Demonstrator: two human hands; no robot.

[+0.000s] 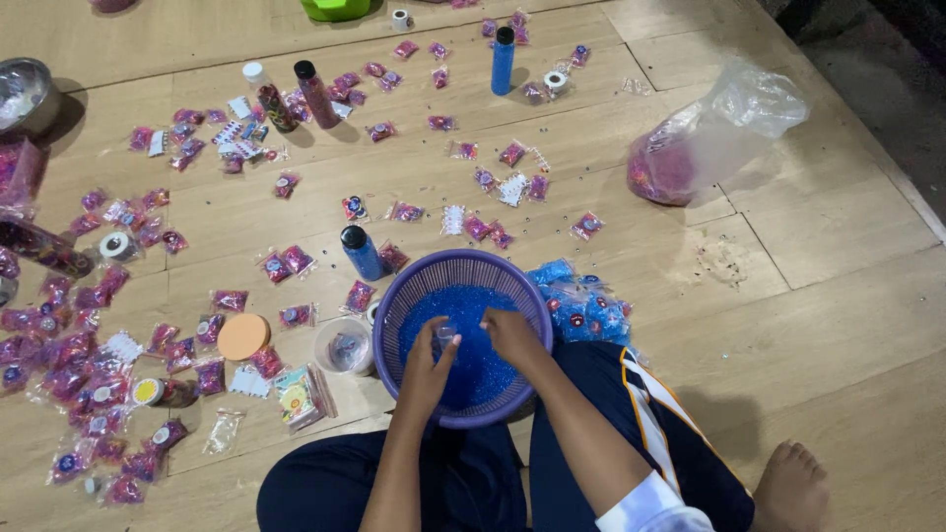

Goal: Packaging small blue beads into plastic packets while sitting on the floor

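Observation:
A purple plastic basket (394, 305) sits on the wooden floor between my knees, holding a layer of blue beads (483, 369). Both hands reach into it. My left hand (426, 372) and my right hand (513, 337) meet over the beads around a small clear packet (445, 337), fingers pinched on it from either side. A pile of blue packets (581, 300) lies right of the basket.
Several small pink packets (79, 365) are strewn over the floor at left and beyond. A small blue bottle (361, 252) stands just behind the basket, a clear cup (345, 347) and orange lid (243, 336) to its left. A plastic bag of pink beads (690, 148) lies far right.

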